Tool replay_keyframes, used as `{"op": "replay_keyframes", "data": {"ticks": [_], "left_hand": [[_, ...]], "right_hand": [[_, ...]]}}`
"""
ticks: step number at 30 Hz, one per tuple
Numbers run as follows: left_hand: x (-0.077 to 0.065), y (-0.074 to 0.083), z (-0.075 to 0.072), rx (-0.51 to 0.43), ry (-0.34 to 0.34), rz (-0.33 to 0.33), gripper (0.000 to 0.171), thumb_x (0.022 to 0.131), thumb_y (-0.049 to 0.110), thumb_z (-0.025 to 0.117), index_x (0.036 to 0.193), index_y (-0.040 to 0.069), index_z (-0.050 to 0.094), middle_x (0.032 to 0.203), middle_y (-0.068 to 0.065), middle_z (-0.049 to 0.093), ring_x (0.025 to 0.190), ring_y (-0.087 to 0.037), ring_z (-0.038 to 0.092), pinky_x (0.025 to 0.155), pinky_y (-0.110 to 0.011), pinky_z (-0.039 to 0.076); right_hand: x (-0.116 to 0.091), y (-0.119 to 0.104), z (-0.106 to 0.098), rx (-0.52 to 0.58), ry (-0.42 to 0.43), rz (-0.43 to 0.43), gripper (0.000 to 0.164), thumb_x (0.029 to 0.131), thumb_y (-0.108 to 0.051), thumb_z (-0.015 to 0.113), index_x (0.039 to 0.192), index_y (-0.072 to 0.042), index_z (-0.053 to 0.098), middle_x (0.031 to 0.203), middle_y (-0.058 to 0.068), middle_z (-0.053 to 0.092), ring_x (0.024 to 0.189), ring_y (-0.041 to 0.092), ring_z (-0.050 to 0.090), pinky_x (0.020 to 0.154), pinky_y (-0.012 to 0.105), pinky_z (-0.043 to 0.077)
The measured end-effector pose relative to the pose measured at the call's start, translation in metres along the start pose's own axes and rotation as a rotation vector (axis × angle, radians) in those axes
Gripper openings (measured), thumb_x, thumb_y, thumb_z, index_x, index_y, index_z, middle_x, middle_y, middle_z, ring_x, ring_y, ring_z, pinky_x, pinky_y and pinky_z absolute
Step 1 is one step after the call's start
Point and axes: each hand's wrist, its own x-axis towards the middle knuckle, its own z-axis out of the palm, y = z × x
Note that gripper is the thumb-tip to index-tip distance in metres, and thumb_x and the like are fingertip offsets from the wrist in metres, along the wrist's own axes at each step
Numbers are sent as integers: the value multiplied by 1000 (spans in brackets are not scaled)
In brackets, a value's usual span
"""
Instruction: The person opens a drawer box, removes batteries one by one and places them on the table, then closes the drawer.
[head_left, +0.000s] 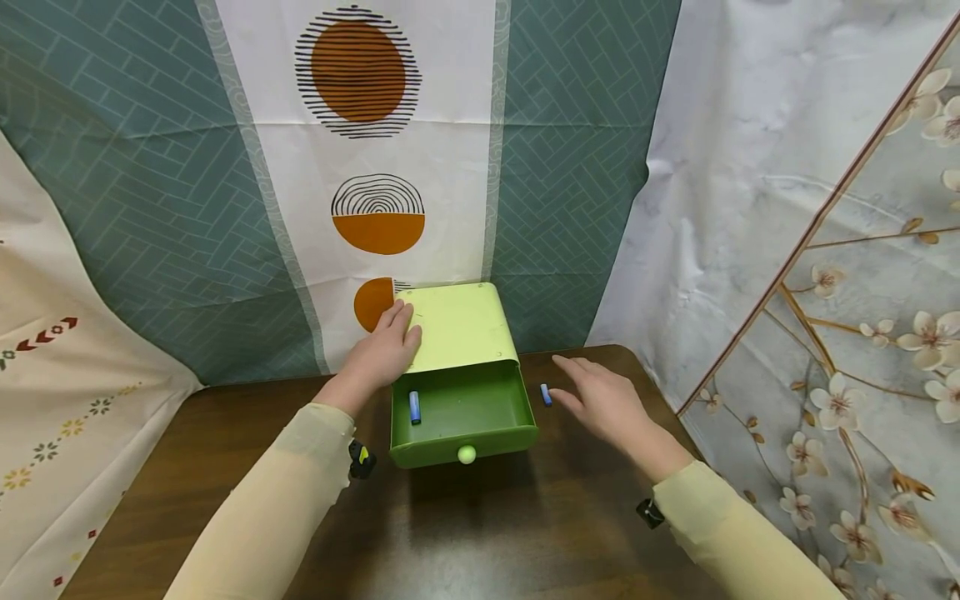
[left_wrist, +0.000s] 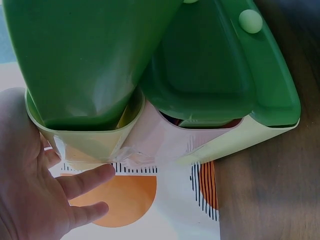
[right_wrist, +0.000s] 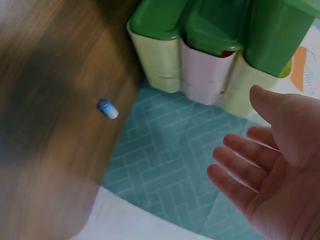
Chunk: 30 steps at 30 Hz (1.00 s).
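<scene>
A small drawer unit [head_left: 457, 325] with a pale green top stands against the back cloth, its green top drawer [head_left: 472, 408] pulled out. Inside that drawer, at the left, lies a blue battery [head_left: 415, 407]. My left hand [head_left: 381, 346] [left_wrist: 35, 185] rests at the left edge of the unit's top, fingers extended. A second blue battery [head_left: 546, 395] [right_wrist: 108, 108] with a pale end lies on the table right of the unit. Just right of it hovers my right hand [head_left: 603, 400] [right_wrist: 280, 165], relaxed and holding nothing, thumb and fingers spread apart.
Below the top drawer, the wrist views show a pink-cased middle section [right_wrist: 207, 72] and a pale green bottom one [right_wrist: 157, 62]. The brown wooden table [head_left: 247, 450] ends at patterned cloths behind. A round knob [head_left: 467, 454] sticks out from the top drawer's front.
</scene>
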Motion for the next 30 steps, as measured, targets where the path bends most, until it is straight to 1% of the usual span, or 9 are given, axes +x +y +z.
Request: {"op": "replay_keyframes", "data": {"ticks": [5,9,13,19,30], "left_hand": [[0,-1,0,-2,1,-3,70,120,48,27,180,15,14,186,-9,4,162,-46,29,127,-68,27],[1,-2,1,-3,4,3,70,120,48,26,180,14,14,186,-9,4,164,-45,26,127,-68,26],[1,-2,1,-5,7,9,70,119,49,27,180,15,14,186,-9,4,164,-44,27,127,-67,27],[1,-2,0,4,6,9,71,119,50,26,180,15,14,186,-8,4,162,-45,29,126,-67,29],[3,-4,2,12,8,10,71,119,50,26,180,15,14,186,-8,4,162,-45,30,126,-67,29]], "right_hand": [[0,-14,-9,12,10,-21,61,108,-40,74,160,-11,60,146,14,70,133,35,67,97,60,59],[1,-25,-16,18,35,-54,60,108,-39,74,160,-11,60,145,12,71,131,33,69,94,59,60],[2,-34,-21,23,62,-90,61,107,-39,76,159,-11,60,146,12,70,132,32,69,95,58,60],[4,-45,-25,34,75,-122,62,106,-39,77,159,-12,60,151,10,68,134,32,67,97,57,60],[6,-65,-31,47,83,-188,62,105,-39,79,157,-11,61,146,6,70,130,28,70,94,52,62]]}}
